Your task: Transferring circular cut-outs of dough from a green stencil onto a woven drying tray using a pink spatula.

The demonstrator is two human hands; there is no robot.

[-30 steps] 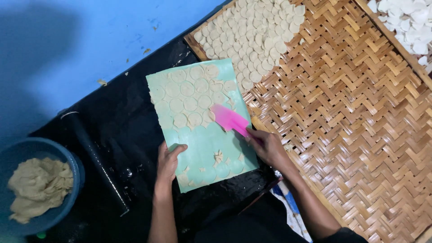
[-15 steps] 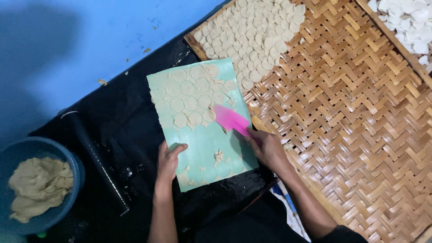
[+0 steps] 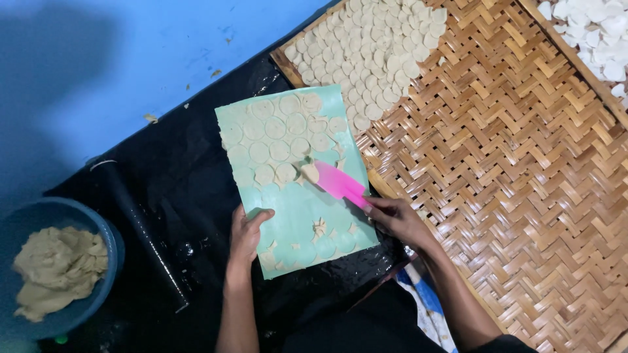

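Observation:
A pale green mat (image 3: pixel 307 216) lies on black plastic, its far half covered with a thin dough sheet cut into several round discs (image 3: pixel 278 134). My right hand (image 3: pixel 396 219) grips a pink scraper (image 3: pixel 341 184) whose tip lifts a dough disc (image 3: pixel 310 171) near the mat's middle. Pressing flat on the mat's near left edge is my left hand (image 3: pixel 246 234), which holds nothing. A few dough scraps (image 3: pixel 319 227) lie on the bare near half of the mat.
A woven bamboo tray (image 3: pixel 517 176) spreads to the right, with several pale discs (image 3: pixel 373 52) laid at its far left corner. A blue bowl (image 3: pixel 111 238) with a dough lump (image 3: pixel 55 268) sits at the left. A black rolling pin (image 3: pixel 140 229) lies beside it.
The pink scraper has slid further onto the mat, toward the cut discs, and now has a disc on its tip. My left hand has stayed pressed on the mat.

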